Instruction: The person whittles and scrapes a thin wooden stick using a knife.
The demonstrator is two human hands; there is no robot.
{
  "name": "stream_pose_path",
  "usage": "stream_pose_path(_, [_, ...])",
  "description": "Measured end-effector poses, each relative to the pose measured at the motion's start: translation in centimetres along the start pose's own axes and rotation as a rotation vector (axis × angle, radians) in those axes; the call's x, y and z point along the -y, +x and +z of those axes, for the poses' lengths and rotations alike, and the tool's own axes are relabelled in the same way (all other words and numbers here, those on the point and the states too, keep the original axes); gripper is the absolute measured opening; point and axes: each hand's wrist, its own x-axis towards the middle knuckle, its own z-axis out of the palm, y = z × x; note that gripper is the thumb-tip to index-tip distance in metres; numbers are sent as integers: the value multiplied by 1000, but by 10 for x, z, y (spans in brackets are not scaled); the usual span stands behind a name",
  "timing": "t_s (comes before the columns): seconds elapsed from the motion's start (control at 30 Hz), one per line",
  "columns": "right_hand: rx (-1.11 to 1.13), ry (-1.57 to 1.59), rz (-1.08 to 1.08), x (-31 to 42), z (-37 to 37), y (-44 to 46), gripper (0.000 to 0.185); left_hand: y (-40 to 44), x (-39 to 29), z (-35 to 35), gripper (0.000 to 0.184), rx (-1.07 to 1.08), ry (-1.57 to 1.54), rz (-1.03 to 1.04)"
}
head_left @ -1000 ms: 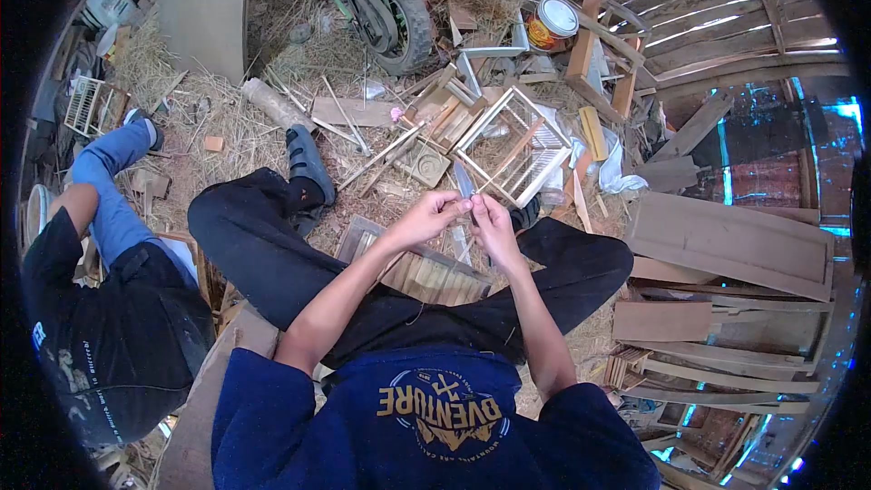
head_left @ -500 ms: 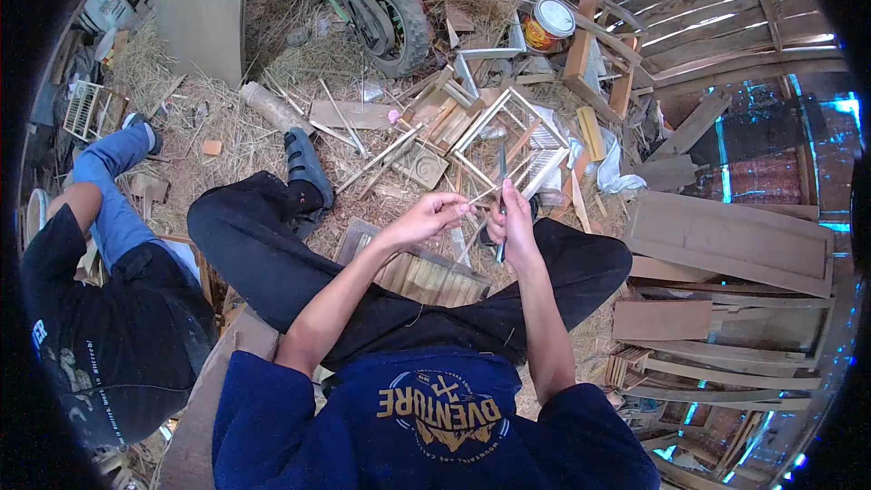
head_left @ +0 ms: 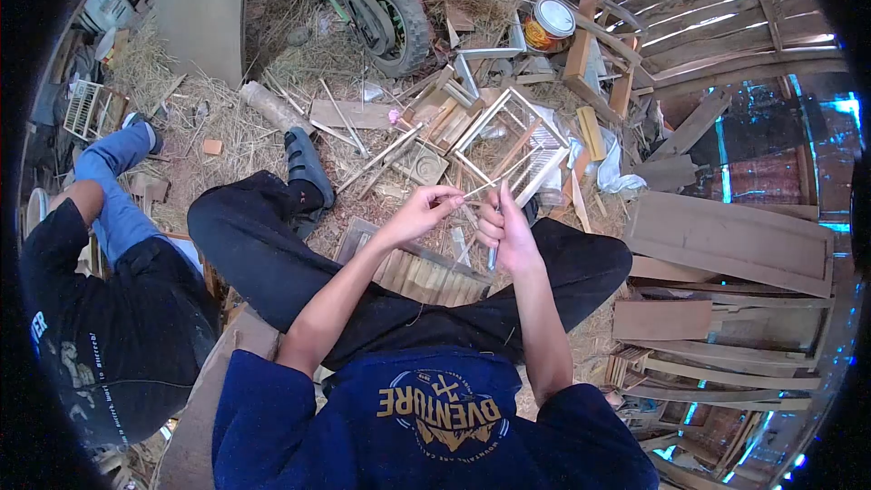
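Well, in the head view the slatted frame (head_left: 481, 121) lies on the straw-strewn floor, past the hands, a close row of slats (head_left: 547, 165) already along its right side. Its near side looks more open, though I cannot tell how many slats are missing, if any. The left hand (head_left: 434, 210), on the near left of the frame, pinches a thin stick (head_left: 481, 188) between thumb and fingertips. The right hand (head_left: 508, 238), just nearer than the frame, has its fingers wrapped round a slim tool (head_left: 492, 257), its thumb up by the stick. The stick is in the hands and seems not yet fixed to anything; whether its far end touches the frame is unclear, and so is how much shaping it still needs. Nearer than the frame, between the legs, sits a row of wood strips (head_left: 426, 277); beyond it stands a tub (head_left: 553, 16). Another person (head_left: 136, 336) sits far left of the frame.
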Motion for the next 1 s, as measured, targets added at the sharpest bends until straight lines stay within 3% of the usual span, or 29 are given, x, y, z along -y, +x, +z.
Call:
stream_pose_path(0.07, [-235,-181,-145,8,6,0,41,-2,-6,-3,30,20,-11,-113])
stream_pose_path(0.13, [-372,-200,-280,21,-1,1,38,-4,-10,-6,31,55,-6,-99])
stream_pose_path(0.23, [-558,-757,-727,29,-43,21,39,-5,-15,-4,32,67,4,-2])
stream_pose_path(0.33, [-668,-1311,-921,6,-30,12,35,0,-1,-1,32,58,9,116])
stream_pose_path(0.37, [-574,-1406,-669,0,-10,0,31,1,5,-2,32,50,11,152])
stream_pose_path(0.47, [-512,-1406,-735,-20,-18,8,32,-2,3,-6,31,59,3,122])
stream_pose_path(0.57, [-633,-1062,-776,-12,-24,18,34,-6,-9,0,31,41,26,101])
stream_pose_path(0.67, [-550,-1305,-703,-32,-10,16,37,-4,-3,-3,29,52,-15,-51])
stream_pose_path(0.7, [-471,-1301,-815,-39,-3,13,37,-2,-2,-1,30,10,-29,50])
stream_pose_path(0.8, [-494,-1315,-645,-27,-5,15,36,0,0,-3,30,-9,-89,4])
stream_pose_path(0.83, [-529,-1210,-736,-19,-6,20,35,-1,-3,-2,30,-13,-36,34])
stream_pose_path(0.93, [-599,-1205,-744,-22,1,22,32,-3,-1,-1,29,19,-166,-49])
stream_pose_path(1.0, [-409,-1386,-858,-37,4,22,31,0,6,-1,28,-16,-153,-33])
